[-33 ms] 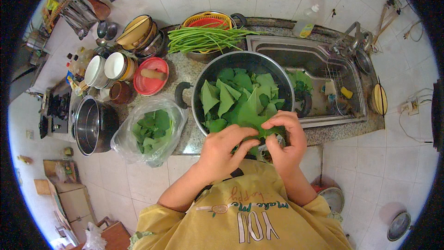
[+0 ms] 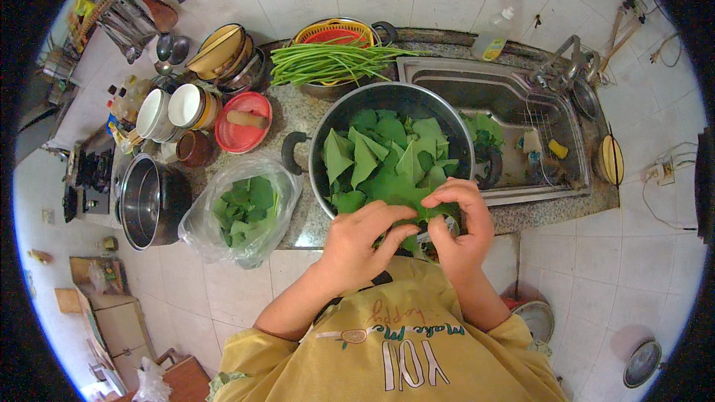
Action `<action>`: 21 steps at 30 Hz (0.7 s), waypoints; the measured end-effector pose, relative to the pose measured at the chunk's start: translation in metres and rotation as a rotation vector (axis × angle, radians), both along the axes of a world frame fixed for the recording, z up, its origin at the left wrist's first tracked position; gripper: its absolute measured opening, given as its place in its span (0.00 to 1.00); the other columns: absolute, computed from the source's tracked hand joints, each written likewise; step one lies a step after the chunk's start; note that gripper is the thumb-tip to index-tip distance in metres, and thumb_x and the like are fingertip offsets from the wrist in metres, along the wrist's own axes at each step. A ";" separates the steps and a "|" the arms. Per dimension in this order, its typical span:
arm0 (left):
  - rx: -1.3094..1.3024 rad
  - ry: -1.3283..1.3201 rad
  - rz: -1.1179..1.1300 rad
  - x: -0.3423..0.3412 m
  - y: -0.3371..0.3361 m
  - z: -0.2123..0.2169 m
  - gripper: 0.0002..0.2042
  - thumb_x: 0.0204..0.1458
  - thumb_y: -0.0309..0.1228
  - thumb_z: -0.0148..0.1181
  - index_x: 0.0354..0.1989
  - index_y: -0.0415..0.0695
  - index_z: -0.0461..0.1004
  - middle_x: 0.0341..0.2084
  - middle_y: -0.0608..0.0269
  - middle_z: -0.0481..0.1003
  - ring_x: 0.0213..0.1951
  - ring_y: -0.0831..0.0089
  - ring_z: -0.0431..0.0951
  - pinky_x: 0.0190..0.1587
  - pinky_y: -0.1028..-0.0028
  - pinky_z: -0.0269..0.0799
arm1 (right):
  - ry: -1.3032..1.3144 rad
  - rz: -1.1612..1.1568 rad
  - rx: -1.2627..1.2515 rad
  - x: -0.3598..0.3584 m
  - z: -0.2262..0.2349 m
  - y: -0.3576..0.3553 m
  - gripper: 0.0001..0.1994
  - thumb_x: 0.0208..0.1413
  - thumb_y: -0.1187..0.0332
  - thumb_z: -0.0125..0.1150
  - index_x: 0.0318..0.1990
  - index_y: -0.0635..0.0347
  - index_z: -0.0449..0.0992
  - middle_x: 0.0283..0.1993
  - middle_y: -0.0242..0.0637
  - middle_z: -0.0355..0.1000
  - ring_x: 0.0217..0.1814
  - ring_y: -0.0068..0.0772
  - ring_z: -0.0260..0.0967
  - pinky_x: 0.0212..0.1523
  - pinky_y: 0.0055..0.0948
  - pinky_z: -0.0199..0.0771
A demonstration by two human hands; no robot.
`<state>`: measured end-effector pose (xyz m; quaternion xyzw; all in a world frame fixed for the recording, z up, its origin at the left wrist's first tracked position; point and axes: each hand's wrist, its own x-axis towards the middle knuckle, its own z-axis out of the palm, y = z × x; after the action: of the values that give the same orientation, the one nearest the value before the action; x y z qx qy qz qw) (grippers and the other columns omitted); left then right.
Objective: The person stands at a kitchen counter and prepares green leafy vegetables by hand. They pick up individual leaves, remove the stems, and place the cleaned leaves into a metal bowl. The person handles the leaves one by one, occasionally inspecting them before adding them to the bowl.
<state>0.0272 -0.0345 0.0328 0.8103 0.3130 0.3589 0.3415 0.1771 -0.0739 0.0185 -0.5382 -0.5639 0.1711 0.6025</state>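
Green leaf [image 2: 406, 197] is pinched by left hand [image 2: 357, 242] and right hand [image 2: 462, 227] over the metal bowl [image 2: 328, 115], so pieces drop inside.

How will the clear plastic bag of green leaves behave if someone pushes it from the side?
The plastic bag looks thin and crumpled, so it would probably slump rather than slide stiffly. Holding only loose leaves, it is likely light. Its open mouth might let some spill.

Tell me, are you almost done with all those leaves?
Partly. Many green leaves already lie in the big metal pot. The left hand and right hand are working one leaf at its rim. The plastic bag holds more leaves.
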 end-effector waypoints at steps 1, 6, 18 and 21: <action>-0.015 0.011 0.004 0.000 -0.001 0.003 0.08 0.42 0.26 0.58 0.33 0.42 0.71 0.21 0.59 0.71 0.21 0.64 0.71 0.22 0.72 0.67 | -0.011 -0.008 -0.001 0.000 -0.001 0.000 0.13 0.31 0.83 0.51 0.30 0.59 0.70 0.30 0.33 0.69 0.37 0.34 0.64 0.41 0.27 0.64; -0.083 -0.010 0.090 0.002 -0.004 0.003 0.07 0.40 0.26 0.60 0.30 0.41 0.73 0.21 0.57 0.72 0.22 0.65 0.73 0.25 0.73 0.67 | 0.145 -0.006 -0.166 -0.006 0.003 -0.005 0.12 0.36 0.81 0.54 0.32 0.60 0.70 0.31 0.35 0.69 0.36 0.32 0.67 0.41 0.25 0.65; -0.572 -0.190 0.173 0.002 -0.001 -0.005 0.04 0.46 0.25 0.54 0.25 0.36 0.68 0.16 0.65 0.69 0.21 0.81 0.67 0.26 0.80 0.63 | 0.216 0.101 -0.414 -0.006 0.009 -0.008 0.14 0.40 0.71 0.63 0.37 0.61 0.72 0.33 0.34 0.71 0.36 0.25 0.68 0.39 0.23 0.66; -0.477 -0.259 0.202 0.006 -0.001 -0.008 0.04 0.47 0.26 0.53 0.27 0.37 0.68 0.14 0.68 0.67 0.16 0.82 0.63 0.19 0.81 0.58 | 0.249 0.049 -0.447 -0.008 0.010 -0.008 0.12 0.39 0.71 0.63 0.34 0.61 0.73 0.33 0.33 0.71 0.36 0.24 0.68 0.39 0.22 0.66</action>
<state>0.0334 -0.0358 0.0250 0.6195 0.4212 0.4078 0.5221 0.1689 -0.0820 0.0284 -0.6190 -0.4463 0.3709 0.5292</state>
